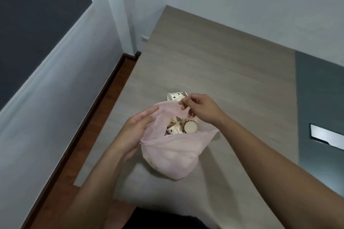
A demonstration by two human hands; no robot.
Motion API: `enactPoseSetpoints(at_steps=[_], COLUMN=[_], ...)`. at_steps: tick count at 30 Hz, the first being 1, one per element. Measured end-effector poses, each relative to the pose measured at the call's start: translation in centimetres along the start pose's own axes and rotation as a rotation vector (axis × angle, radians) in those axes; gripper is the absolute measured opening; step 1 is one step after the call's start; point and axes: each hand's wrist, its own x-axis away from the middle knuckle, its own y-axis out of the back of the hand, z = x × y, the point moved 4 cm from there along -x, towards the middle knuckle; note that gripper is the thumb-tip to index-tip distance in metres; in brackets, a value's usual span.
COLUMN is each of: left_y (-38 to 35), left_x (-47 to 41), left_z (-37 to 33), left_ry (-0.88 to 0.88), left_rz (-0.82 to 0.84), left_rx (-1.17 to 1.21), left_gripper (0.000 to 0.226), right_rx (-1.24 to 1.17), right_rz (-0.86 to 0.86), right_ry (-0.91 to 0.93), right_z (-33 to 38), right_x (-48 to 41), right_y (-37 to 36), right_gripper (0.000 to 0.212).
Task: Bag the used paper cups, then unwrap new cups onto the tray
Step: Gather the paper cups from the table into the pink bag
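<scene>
A thin pink plastic bag (171, 154) stands on the light wooden table (214, 65), its mouth held wide. Inside it lie several used paper cups (183, 126), cream with brown spots. My left hand (135, 128) grips the bag's left rim. My right hand (199, 108) pinches the far rim between thumb and fingers. One more spotted paper cup (176, 96) lies on its side on the table just behind the bag, partly hidden by my right hand.
The table's left edge drops to a reddish wooden floor (78, 154) beside a white wall. A dark grey panel (320, 108) covers the table's right side, with a flat silver object (325, 136) on it.
</scene>
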Motion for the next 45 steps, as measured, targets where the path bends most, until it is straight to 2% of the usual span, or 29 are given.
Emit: enactPoseSetpoints(at_steps=[4, 8, 14, 17, 20, 22, 26, 31, 33, 35, 37, 40, 42, 45], left_y=[1.0, 2.6, 4.8, 5.8, 6.6, 6.7, 6.8, 6.3, 6.0, 5.5, 5.2, 4.6, 4.1, 3.1], left_x=[-0.3, -1.2, -2.2, -2.4, -2.4, -2.3, -2.0, -1.6, -1.2, -0.6, -0.2, 0.4, 0.7, 1.2], left_z=[-0.2, 0.2, 1.0, 1.5, 1.9, 2.0, 2.3, 2.1, 1.8, 1.6, 1.6, 1.8, 1.8, 1.8], left_ry=[0.002, 0.019, 0.043, 0.059, 0.069, 0.075, 0.081, 0.089, 0.091, 0.097, 0.106, 0.094, 0.061, 0.002], left_rz=[0.002, -0.010, -0.043, -0.058, -0.071, -0.082, -0.075, -0.059, -0.053, -0.047, -0.054, -0.077, -0.109, -0.126], left_rx=[0.013, 0.007, -0.020, -0.041, -0.064, -0.066, -0.061, -0.108, -0.144, -0.179, -0.210, -0.201, -0.183, -0.164], left_gripper=[0.037, 0.037, 0.037, 0.036, 0.035, 0.035, 0.036, 0.038, 0.042, 0.046, 0.048, 0.049, 0.052, 0.058], right_rx=[0.142, 0.313, 0.563, 0.585, 0.609, 0.619, 0.610, 0.513, 0.342, 0.033, -0.235, -0.414, -0.450, -0.336], right_rz=[-0.219, -0.125, 0.035, 0.122, 0.181, 0.186, 0.082, -0.166, -0.377, -0.506, -0.477, -0.398, -0.335, -0.248], right_ry=[0.016, -0.010, -0.104, -0.247, -0.281, -0.265, -0.204, -0.123, -0.019, 0.016, 0.010, 0.003, -0.003, 0.003], right_z=[-0.2, -1.4, -2.2, -3.0, -3.1, -3.2, -4.0, -4.0, -3.4, -2.4, -1.5, -1.2, -1.6, -2.0], right_x=[-3.2, -6.4, -8.8, -9.7, -10.1, -10.3, -10.4, -8.0, -6.1, -3.6, -1.5, 1.2, 2.8, 4.8], right_y=[-0.7, -3.1, -6.3, -7.5, -8.5, -8.8, -8.4, -5.6, -4.0, -2.6, -2.1, -2.2, -3.0, -4.5], right_gripper=[0.022, 0.024, 0.042, 0.051, 0.056, 0.063, 0.071, 0.066, 0.049, 0.034, 0.026, 0.034, 0.037, 0.046])
